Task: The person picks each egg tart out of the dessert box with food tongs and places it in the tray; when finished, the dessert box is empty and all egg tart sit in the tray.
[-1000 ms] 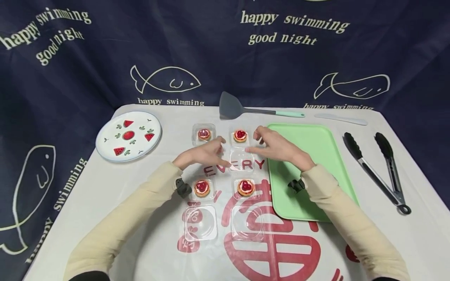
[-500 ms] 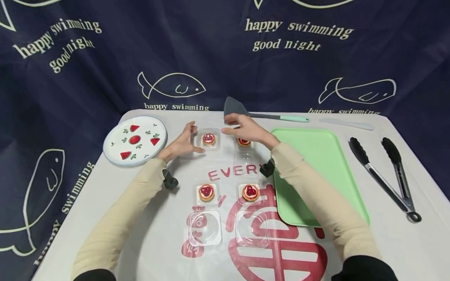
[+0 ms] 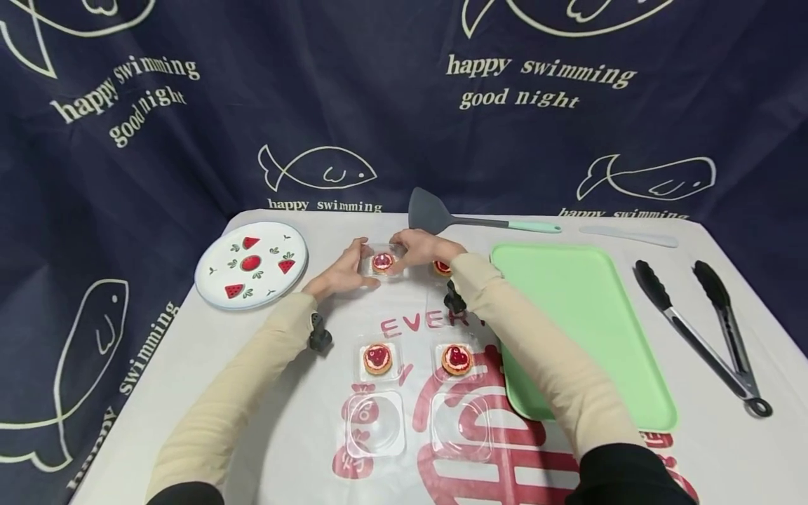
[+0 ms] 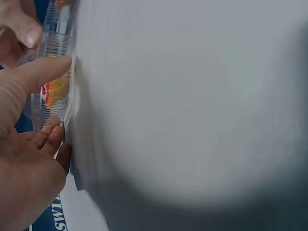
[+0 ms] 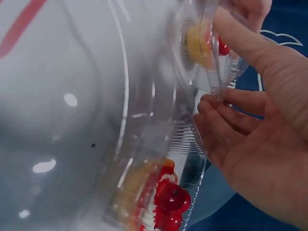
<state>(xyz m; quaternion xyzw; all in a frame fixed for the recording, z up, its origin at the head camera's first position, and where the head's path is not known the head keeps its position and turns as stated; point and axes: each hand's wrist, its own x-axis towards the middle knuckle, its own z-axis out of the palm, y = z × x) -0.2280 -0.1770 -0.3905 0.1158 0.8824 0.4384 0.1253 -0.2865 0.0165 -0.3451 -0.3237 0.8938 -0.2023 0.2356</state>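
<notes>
A clear plastic box (image 3: 376, 273) with a red-topped tart (image 3: 382, 263) in it sits at the back middle of the table, its lid down. My left hand (image 3: 346, 272) grips its left side, thumb in front and fingers behind, as the left wrist view shows. From the right, my right hand (image 3: 421, 249) holds the same box, thumb over the lid and fingers at the side (image 5: 231, 115). Just right of it, partly covered by my right wrist, is another boxed tart (image 5: 171, 199).
Two open clear boxes with tarts (image 3: 377, 359) lie nearer, lids (image 3: 375, 424) folded toward me. A green tray (image 3: 568, 308) and black-tipped tongs (image 3: 701, 344) lie right, a watermelon-patterned plate (image 3: 271, 280) left. A spatula (image 3: 429, 210) and white knife (image 3: 631, 236) lie along the back edge.
Both hands have moved from the back-right box to the back-left one. Half a second ago they were spread on either side of it; now they have closed in on it.
</notes>
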